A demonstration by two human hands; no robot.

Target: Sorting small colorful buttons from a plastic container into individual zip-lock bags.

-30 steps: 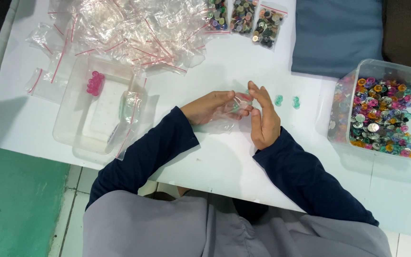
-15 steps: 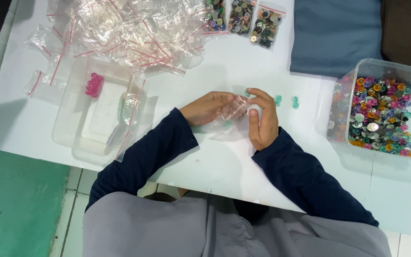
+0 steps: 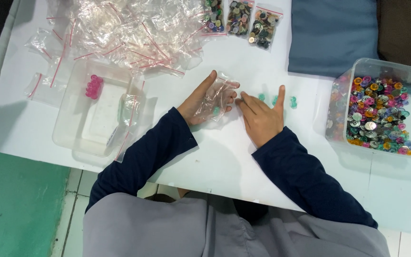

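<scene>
The left hand (image 3: pixel 205 101) lies palm-up and spread wide on the white table (image 3: pixel 224 157), with a small clear zip bag (image 3: pixel 217 99) resting across its open fingers; a teal button shows through the plastic near the bag's lower edge. The right hand (image 3: pixel 261 116) rests flat beside it, fingers stretched out loosely and holding nothing, its fingertips close to three loose teal buttons (image 3: pixel 277 100) that lie in a short row on the table just above it. Along the far edge, a heap of empty clear bags with red zip strips (image 3: pixel 129 33) spreads over the top left, and a few strays lie apart at the left edge. Right of the heap, three filled bags of mixed dark buttons (image 3: pixel 241 19) stand side by side. At the left, a shallow clear plastic tray (image 3: pixel 79 135) holds a small stack of pink buttons (image 3: pixel 93 86) near its upper corner, and a slim clear bag leans on its right rim. At the right, a deeper clear tub (image 3: pixel 381 71) is full of many-coloured buttons. A folded blue cloth (image 3: pixel 331 33) lies above the tub.
</scene>
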